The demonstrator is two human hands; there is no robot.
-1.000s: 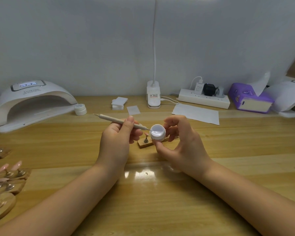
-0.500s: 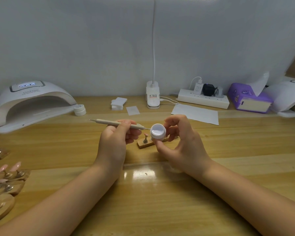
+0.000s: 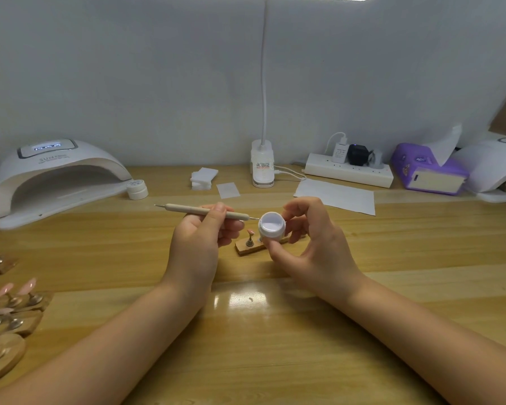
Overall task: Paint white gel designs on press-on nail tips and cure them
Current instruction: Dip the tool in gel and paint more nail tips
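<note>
while tilted open, the gel pot (image 3: 271, 226) shows smooth white gel.

Desk (image 3: 275, 361): pale wood-grain planks under a glossy coat, mirroring the overhead light at centre.
Gel pot (image 3: 271, 226), centre: smooth white plastic, glossy white fill.
Dotting tool (image 3: 187, 211): matt beige handle, thin bright metal tips.
Nail stand (image 3: 250, 248): raw-looking wood block with a small metal holder and a glossy pink tip.
Stands at 8 o'clock (image 3: 9, 317): wood bases, shiny metal holders, pink tips.
Curing lamp (image 3: 56, 176), 10 o'clock: smooth white plastic, satin sheen.
Paper sheet (image 3: 336, 195), 1 o'clock: matt white.
Tissue box (image 3: 427, 171), 2 o'clock: purple, matt.
</note>
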